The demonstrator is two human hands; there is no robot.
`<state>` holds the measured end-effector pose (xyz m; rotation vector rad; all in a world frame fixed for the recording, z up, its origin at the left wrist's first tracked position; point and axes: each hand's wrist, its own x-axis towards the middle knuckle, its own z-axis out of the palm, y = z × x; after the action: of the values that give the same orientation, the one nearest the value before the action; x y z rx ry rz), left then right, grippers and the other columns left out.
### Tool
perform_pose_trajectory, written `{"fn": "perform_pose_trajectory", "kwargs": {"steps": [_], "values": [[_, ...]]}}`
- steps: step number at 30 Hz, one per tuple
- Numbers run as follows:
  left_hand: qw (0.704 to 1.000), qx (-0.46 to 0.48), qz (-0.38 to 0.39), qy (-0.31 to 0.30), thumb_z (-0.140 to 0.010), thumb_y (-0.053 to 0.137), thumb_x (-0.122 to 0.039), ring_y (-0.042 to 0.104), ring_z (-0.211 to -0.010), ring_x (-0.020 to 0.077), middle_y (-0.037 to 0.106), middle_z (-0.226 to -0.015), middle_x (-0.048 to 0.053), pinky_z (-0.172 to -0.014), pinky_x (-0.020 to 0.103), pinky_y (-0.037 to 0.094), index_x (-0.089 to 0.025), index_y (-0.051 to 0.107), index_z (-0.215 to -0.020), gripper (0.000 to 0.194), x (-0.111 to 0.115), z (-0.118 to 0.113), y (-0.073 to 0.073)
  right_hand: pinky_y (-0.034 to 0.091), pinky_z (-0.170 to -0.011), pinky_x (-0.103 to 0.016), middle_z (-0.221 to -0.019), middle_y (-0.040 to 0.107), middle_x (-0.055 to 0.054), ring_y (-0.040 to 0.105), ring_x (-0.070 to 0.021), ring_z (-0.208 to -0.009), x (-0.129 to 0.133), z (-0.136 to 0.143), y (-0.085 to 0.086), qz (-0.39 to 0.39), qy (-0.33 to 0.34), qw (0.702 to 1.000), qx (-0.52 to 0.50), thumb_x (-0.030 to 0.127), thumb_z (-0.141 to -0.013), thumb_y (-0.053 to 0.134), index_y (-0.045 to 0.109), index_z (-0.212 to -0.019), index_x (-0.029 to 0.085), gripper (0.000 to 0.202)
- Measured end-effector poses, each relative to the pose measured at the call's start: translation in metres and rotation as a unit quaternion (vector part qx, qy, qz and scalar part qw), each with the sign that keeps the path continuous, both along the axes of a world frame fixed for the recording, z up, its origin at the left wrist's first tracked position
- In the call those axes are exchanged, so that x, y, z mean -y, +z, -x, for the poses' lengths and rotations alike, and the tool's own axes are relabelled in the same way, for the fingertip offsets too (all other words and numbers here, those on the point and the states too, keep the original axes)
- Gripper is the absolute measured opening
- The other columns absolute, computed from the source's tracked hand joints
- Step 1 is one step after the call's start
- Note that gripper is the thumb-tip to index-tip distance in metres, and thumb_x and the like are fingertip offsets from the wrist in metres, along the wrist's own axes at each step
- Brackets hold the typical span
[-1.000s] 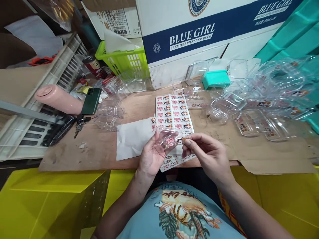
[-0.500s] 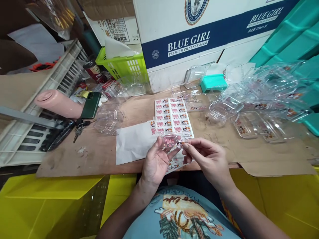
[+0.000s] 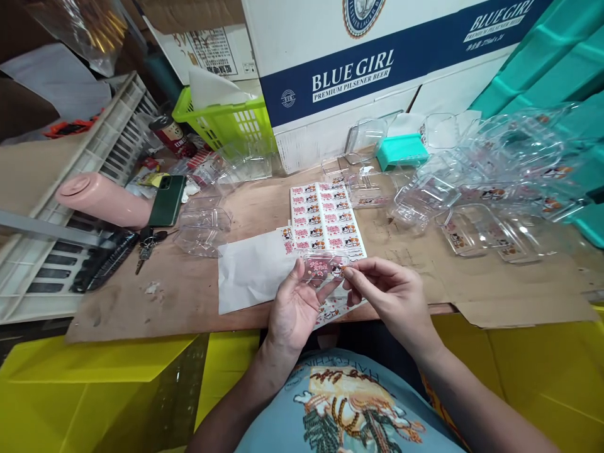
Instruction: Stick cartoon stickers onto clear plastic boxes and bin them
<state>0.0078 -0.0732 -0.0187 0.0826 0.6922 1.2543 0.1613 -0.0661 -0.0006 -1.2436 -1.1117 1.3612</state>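
My left hand [image 3: 291, 316] holds a small clear plastic box [image 3: 309, 257] between thumb and fingers, just above the table's front edge. A sticker [image 3: 317, 268] with pink lettering and a cartoon cat lies along the box's near side. At the sticker's right end, my right hand [image 3: 391, 294] pinches with thumb and forefinger; the fingertips cover that corner. Whether the whole sticker lies flat cannot be made out. Just behind the hands are sheets of matching stickers [image 3: 306, 209], next to a white backing paper [image 3: 250, 270]. Another sheet shows partly under my hands.
Clear boxes, several with stickers, are heaped at the right [image 3: 514, 157]. A turquoise box [image 3: 402, 151] stands before a white beer carton [image 3: 349, 113]. On the left are a pink bottle [image 3: 104, 200], a green phone [image 3: 167, 200], keys [image 3: 146, 246] and unlabelled clear boxes [image 3: 202, 229].
The view has shifted slightly. Both hands keep their hold on the box and sticker, the right fingertips staying at the sticker's right end.
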Motion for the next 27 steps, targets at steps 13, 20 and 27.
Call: {"fn": "perform_pose_trajectory", "kwargs": {"steps": [13,20,27], "values": [[1.000,-0.013,-0.012,-0.005,-0.095,0.054,-0.032,0.068,-0.110,0.0231,0.076,-0.109,0.007,-0.104,0.047,0.050,-0.017,0.072,-0.101,0.024,0.0007,0.0003,0.0006,0.047,-0.046,-0.021,-0.062,0.064,0.000,0.059,-0.0099,-0.047,-0.0015,0.0029,-0.0039,-0.007,0.002,1.000,0.021,0.034,-0.081,0.075,0.070,-0.079,0.015,0.019],[0.999,-0.044,-0.025,-0.005,-0.093,0.058,-0.035,0.065,-0.117,0.0254,0.074,-0.116,0.008,-0.106,0.046,0.048,-0.018,0.072,-0.106,0.025,0.0018,0.0005,0.0002,0.045,-0.048,-0.023,-0.064,0.065,-0.002,0.056,-0.0110,-0.051,-0.0032,0.0062,-0.0078,-0.033,0.006,0.995,0.092,0.037,-0.083,0.071,0.068,-0.077,0.015,0.023],[0.997,-0.062,-0.038,0.002,-0.092,0.059,-0.033,0.063,-0.120,0.0243,0.074,-0.115,0.007,-0.108,0.044,0.047,-0.019,0.073,-0.102,0.022,0.0028,-0.0023,-0.0018,0.040,-0.051,-0.023,-0.058,0.059,0.001,0.052,-0.0101,-0.050,-0.0033,0.0069,-0.0071,-0.153,0.010,0.942,0.299,0.036,-0.090,0.063,0.063,-0.073,0.019,0.024]]}}
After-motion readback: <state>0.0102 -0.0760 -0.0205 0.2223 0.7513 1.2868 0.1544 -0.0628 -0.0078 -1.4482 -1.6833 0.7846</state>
